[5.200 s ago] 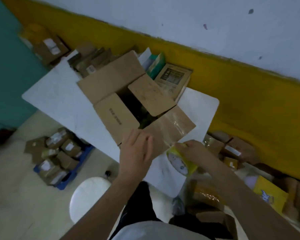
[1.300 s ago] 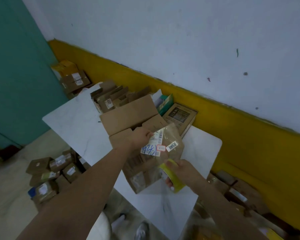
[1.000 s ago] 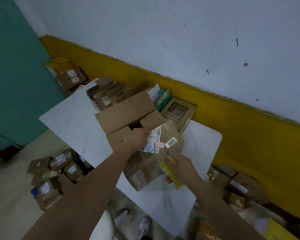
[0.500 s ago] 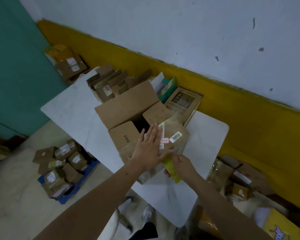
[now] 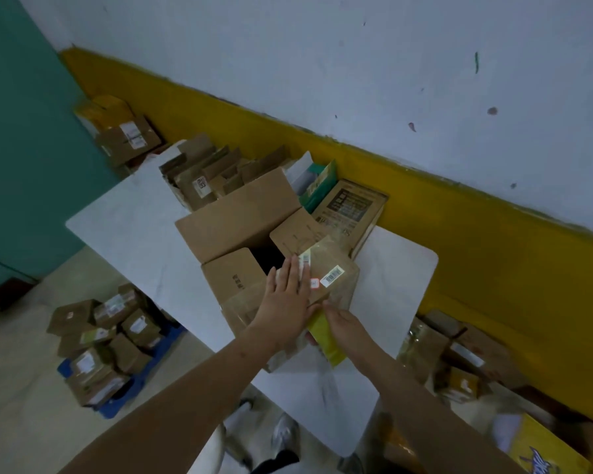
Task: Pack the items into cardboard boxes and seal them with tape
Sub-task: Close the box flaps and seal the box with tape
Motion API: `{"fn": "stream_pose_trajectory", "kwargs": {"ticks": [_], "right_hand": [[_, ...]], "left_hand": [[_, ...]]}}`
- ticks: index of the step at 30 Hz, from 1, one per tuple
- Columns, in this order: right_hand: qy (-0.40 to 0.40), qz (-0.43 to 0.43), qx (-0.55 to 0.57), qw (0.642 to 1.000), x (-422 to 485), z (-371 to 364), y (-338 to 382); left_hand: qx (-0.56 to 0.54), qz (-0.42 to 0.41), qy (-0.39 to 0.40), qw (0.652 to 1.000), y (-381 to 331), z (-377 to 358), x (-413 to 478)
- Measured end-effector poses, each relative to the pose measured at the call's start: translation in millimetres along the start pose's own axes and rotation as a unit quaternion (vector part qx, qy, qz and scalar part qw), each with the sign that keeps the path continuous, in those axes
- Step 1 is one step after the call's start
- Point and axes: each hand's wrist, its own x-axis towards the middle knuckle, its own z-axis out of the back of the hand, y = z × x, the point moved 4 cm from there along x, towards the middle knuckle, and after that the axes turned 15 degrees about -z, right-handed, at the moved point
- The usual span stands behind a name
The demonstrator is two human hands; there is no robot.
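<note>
The fingers (image 5: 293, 273) of the left hand (image 5: 283, 306) lie straight and close together, pressed flat on the near flap (image 5: 336, 258) of the cardboard box (image 5: 237, 227). The barcode labels (image 5: 332, 276) sit just right of the fingertips, and the box's dark opening lies just beyond them. The palm faces down and the forearm reaches in from the lower left. Right beside it, the right hand (image 5: 344, 325) grips a yellow roll (image 5: 322, 336), probably the tape seen edge-on, with its fingers curled underneath. Box and flap rest on the white table (image 5: 134, 227).
</note>
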Motion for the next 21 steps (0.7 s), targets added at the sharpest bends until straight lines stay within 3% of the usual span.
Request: {"fn": "stream_pose_trajectory", "kwargs": {"ticks": [9, 15, 18, 21], "right_hand": [[-0.134, 0.084, -0.231, 0.96, -8.4, 9.7, 17.4], [-0.318, 0.092, -0.255, 0.909, -27.6, 40.6, 28.1], [-0.373, 0.111, -0.281, 0.877, -37.3, 44.5, 47.4], [-0.37, 0.146, -0.332, 0.855, -46.8, 27.8, 66.5]], "left_hand": [[-0.02, 0.005, -0.011, 1.0, -4.9, -0.7, 1.2], [-0.135, 0.047, -0.011, 0.99, -39.9, 12.0, 9.0], [-0.244, 0.028, -0.057, 0.968, -36.9, 29.2, 2.6], [-0.355, 0.007, -0.189, 0.915, -10.1, 54.5, -28.8]]}}
